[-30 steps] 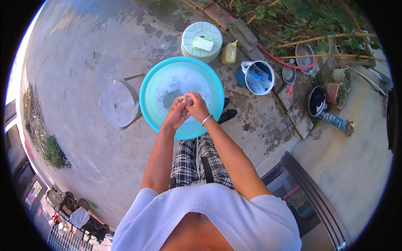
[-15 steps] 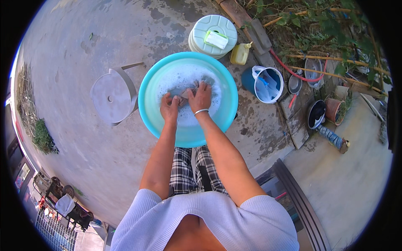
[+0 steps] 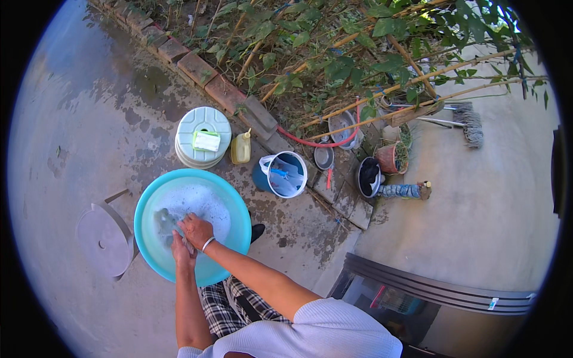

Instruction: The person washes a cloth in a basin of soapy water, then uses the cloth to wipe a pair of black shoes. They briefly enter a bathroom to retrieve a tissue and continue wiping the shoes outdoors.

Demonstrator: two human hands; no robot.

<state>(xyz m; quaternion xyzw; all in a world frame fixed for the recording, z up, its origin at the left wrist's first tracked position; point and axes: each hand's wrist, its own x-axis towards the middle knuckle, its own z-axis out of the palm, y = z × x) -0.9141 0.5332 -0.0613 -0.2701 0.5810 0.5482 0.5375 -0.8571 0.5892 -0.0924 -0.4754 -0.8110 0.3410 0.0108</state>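
A round turquoise basin (image 3: 141, 238) holds foamy water (image 3: 212, 206). Inside it, a wet greyish cloth (image 3: 165, 221) lies partly in the suds. My right hand (image 3: 197, 230), with a pale bangle at the wrist, is closed on the cloth. Just below and to the left, my left hand (image 3: 182, 249) also grips the cloth, its fingers curled and partly hidden. The two hands are close together, the right one over the left. How much of the cloth lies between them cannot be made out.
Beyond the basin stands a pale green lidded stool (image 3: 218, 125) bearing a white block, with a yellow jug (image 3: 241, 148) beside it. A blue bucket (image 3: 258, 179) is at the right, a grey stool (image 3: 102, 243) at the left. Bricks (image 3: 194, 68) edge the plants.
My view has swung right, so the basin sits farther left in the picture. My hands, apart on the cloth before, are now pressed close together, and more of the cloth shows beyond them.
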